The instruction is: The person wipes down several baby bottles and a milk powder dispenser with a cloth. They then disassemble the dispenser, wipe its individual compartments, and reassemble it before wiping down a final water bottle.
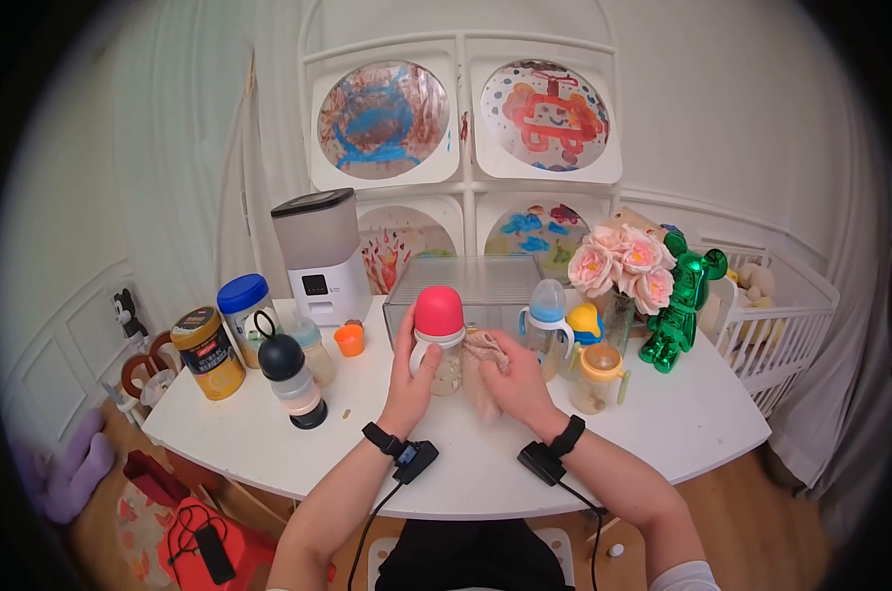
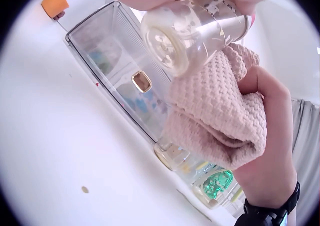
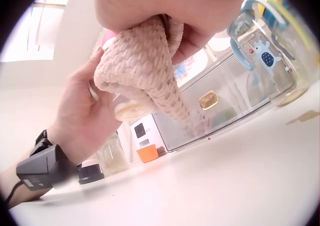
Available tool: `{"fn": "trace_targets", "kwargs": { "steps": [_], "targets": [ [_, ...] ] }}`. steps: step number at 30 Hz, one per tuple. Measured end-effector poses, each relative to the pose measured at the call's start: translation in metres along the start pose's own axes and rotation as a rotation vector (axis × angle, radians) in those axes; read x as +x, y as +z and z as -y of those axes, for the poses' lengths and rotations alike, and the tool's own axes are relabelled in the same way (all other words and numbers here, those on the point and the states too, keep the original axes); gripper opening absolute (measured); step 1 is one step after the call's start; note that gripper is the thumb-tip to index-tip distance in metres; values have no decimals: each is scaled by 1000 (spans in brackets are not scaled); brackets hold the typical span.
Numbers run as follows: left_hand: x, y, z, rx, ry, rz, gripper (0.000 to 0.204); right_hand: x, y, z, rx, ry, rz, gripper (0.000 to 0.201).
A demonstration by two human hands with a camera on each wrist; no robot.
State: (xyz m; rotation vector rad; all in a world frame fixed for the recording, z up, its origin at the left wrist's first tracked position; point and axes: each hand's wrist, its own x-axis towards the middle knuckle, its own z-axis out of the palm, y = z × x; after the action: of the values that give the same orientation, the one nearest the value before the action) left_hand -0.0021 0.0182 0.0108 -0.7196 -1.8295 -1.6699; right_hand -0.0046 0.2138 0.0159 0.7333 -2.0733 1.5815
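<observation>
My left hand [image 1: 406, 384] holds a baby bottle [image 1: 449, 372] with a pink-red dome cap [image 1: 438, 311] and white handles, raised over the table's middle. In the left wrist view the clear bottle [image 2: 172, 38] lies tilted, its round base facing the camera. My right hand [image 1: 520, 382] grips a bunched, light pink waffle-weave cloth [image 1: 485, 372] right beside the bottle. The cloth [image 2: 215, 108] overlaps the bottle's side in the left wrist view. From the right wrist, the cloth [image 3: 137, 65] hangs below my curled fingers and hides most of the bottle.
A clear lidded box [image 1: 465, 281] stands behind the hands. To the right are a blue-capped bottle [image 1: 547, 320], an orange-topped cup [image 1: 596, 379], roses [image 1: 623, 266] and a green bear figure [image 1: 677, 315]. Leftward stand a black-topped bottle [image 1: 293, 379], an orange cup [image 1: 349, 340], tubs and a dispenser [image 1: 323, 256].
</observation>
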Motion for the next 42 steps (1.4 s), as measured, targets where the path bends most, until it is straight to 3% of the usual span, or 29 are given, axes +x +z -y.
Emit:
{"fn": "trace_targets", "kwargs": {
  "steps": [8, 11, 13, 14, 16, 20, 23, 27, 28, 29, 32, 35, 38, 40, 41, 42],
  "targets": [
    [-2, 1, 6, 59, 31, 2, 76, 2, -1, -5, -127, 57, 57, 39],
    [-1, 8, 6, -29, 61, -78, 73, -2, 3, 1, -109, 46, 56, 41],
    [3, 12, 6, -571, -232, -316, 64, -4, 7, 3, -182, -374, -3, 43],
    [5, 8, 8, -568, -227, -310, 64, -4, 7, 14, -180, -378, -10, 43],
    [6, -1, 7, -844, -392, -264, 58, -9, 7, 36, -430, -666, 66, 45],
    [4, -4, -3, -933, -595, -234, 55, -10, 10, 32, -532, -751, 127, 48],
    [2, -11, 12, -1013, -678, -214, 55, -8, 5, 36, -545, -850, 188, 34],
    [6, -20, 37, -1030, -533, -175, 55, -9, 7, 28, -637, -993, 214, 27],
    [12, -18, 28, -971, -510, -248, 54, -9, 9, 24, -689, -1016, 213, 25],
    [14, -16, 19, -911, -487, -321, 52, -9, 8, 24, -688, -1015, 208, 25],
    [14, -11, 0, -815, -412, -329, 58, -10, 5, 26, -622, -873, 211, 24],
    [13, -16, -7, -921, -481, -226, 47, -12, 4, 25, -595, -832, 230, 22],
    [16, -16, 3, -840, -470, -304, 49, -15, 4, 20, -566, -693, 312, 23],
    [16, -14, -1, -913, -469, -308, 49, -15, 4, 8, -536, -343, 255, 25],
    [17, -12, -4, -991, -471, -312, 50, -10, 3, 0, -538, -342, 247, 25],
    [16, -12, -3, -991, -473, -303, 50, -4, 1, -9, -410, -335, 96, 28]
  ]
}}
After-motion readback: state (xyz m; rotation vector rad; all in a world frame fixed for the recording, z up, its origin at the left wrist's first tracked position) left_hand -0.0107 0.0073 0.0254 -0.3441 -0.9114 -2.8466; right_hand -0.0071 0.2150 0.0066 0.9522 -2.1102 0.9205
